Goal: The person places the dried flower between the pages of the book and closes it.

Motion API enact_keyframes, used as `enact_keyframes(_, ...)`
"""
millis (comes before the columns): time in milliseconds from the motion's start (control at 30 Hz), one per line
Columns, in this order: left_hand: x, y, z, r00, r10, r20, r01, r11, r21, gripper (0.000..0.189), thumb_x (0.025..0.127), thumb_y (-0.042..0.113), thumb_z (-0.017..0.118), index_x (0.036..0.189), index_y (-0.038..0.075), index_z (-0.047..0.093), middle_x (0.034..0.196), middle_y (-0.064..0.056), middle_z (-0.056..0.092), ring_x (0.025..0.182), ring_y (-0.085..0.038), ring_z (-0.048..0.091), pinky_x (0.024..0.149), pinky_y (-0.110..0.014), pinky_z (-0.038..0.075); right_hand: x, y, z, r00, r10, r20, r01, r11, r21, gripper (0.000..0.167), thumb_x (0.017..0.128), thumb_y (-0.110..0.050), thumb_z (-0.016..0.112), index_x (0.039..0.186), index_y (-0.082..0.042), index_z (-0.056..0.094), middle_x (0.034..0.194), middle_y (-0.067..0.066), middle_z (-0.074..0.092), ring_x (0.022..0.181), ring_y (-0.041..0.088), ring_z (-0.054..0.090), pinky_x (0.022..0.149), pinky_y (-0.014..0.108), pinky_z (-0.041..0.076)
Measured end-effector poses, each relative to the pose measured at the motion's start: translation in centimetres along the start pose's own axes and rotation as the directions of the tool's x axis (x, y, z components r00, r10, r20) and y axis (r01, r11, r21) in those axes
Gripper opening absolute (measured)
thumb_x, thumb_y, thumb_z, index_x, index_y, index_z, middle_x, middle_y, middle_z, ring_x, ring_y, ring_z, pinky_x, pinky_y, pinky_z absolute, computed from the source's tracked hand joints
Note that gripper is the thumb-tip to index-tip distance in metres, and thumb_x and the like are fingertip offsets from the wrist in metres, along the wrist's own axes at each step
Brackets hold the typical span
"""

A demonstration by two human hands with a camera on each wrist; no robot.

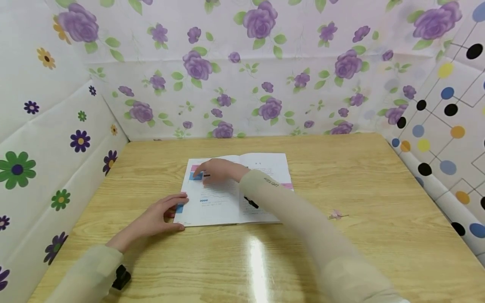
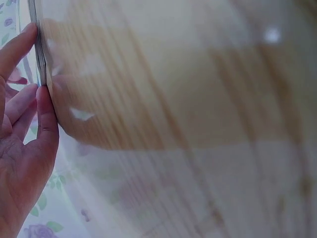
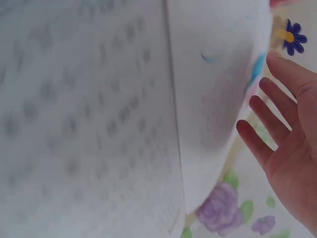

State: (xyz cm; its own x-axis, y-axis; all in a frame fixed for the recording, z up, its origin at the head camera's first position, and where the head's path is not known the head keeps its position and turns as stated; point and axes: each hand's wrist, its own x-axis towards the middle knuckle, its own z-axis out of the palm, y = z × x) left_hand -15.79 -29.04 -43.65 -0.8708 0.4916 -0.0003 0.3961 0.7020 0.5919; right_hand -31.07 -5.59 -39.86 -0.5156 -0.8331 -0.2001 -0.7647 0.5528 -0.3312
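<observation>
Book [image 1: 229, 212], open, lying flat at the middle of a wood-grain table [image 1: 379, 176]. Left to right: left hand [image 1: 157, 216], fingers loosely extended on the outer edge, thumb at the near corner, steadying without clenching; left page, pink and blue blocks along its margin; right hand [image 1: 219, 169], fingers spread, grasping nothing, above that page, though fingertip contact is hard to confirm; right page, partly beneath the sleeve [image 1: 288, 206]; pink sprig-like item [image 1: 336, 215], apart. Handling, as judged: keep the left corner lightly steadied, smooth with flat fingers, avoid creasing leaves.
</observation>
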Motion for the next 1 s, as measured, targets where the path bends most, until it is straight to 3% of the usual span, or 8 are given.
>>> enact_keyframes(200,0.1,-0.4,0.3,1.000,-0.022,0.011,0.022,1.000,-0.001,0.074,0.080,0.033,0.083,0.142,0.010,0.052,0.156,-0.014,0.039,0.123,-0.027,0.054,0.089,-0.022,0.053,-3.4,1.3,-3.1,0.996,-0.057,-0.067,0.062,0.994,0.085,0.043,0.100,-0.024,0.059,0.142,-0.017,0.055,0.147,0.000,0.055,0.136,0.024,0.050,0.114,0.038,0.039)
enact_keyframes(367,0.1,-0.2,0.3,0.999,-0.031,0.007,0.031,0.999,0.015,0.073,0.080,0.032,0.083,0.142,0.010,0.052,0.156,-0.014,0.039,0.123,-0.027,0.054,0.089,-0.022,0.053,-8.9,2.6,-5.8,0.977,-0.025,-0.214,0.053,0.991,0.125,0.040,0.100,-0.024,0.059,0.139,-0.015,0.057,0.143,0.004,0.058,0.131,0.026,0.055,0.109,0.042,0.044)
enact_keyframes(467,0.1,-0.1,0.2,0.999,-0.030,0.010,0.030,0.999,0.027,0.073,0.080,0.031,0.083,0.143,0.010,0.052,0.156,-0.014,0.039,0.122,-0.027,0.055,0.089,-0.022,0.053,-13.0,3.7,-6.8,0.940,0.003,-0.341,0.041,0.992,0.122,0.036,0.099,-0.021,0.060,0.134,-0.011,0.061,0.136,0.008,0.063,0.122,0.027,0.061,0.102,0.044,0.050)
enact_keyframes(633,0.3,-0.1,0.3,1.000,-0.029,0.012,0.028,0.999,0.046,0.073,0.080,0.032,0.083,0.143,0.011,0.052,0.156,-0.013,0.039,0.121,-0.026,0.055,0.089,-0.022,0.053,-20.2,5.3,-7.4,0.859,0.066,-0.507,0.003,0.991,0.133,0.031,0.097,-0.014,0.062,0.127,-0.005,0.065,0.124,0.014,0.068,0.109,0.029,0.066,0.092,0.046,0.054)
enact_keyframes(800,0.3,-0.1,0.3,1.000,-0.027,0.006,0.027,0.998,0.048,0.073,0.079,0.031,0.084,0.141,0.010,0.053,0.156,-0.014,0.040,0.117,-0.024,0.056,0.087,-0.021,0.053,-26.2,6.7,-6.3,0.802,0.187,-0.568,-0.125,0.981,0.147,0.028,0.099,-0.017,0.061,0.125,-0.008,0.066,0.120,0.011,0.070,0.106,0.026,0.065,0.088,0.047,0.054)
enact_keyframes(1000,0.3,0.2,0.4,1.000,-0.020,0.007,0.019,0.998,0.056,0.072,0.079,0.030,0.083,0.141,0.009,0.053,0.155,-0.014,0.040,0.114,-0.022,0.058,0.086,-0.020,0.053,-30.9,8.0,-3.9,0.769,0.243,-0.591,-0.198,0.970,0.141,0.028,0.099,-0.015,0.060,0.126,-0.009,0.066,0.119,0.010,0.070,0.105,0.025,0.065,0.085,0.047,0.054)
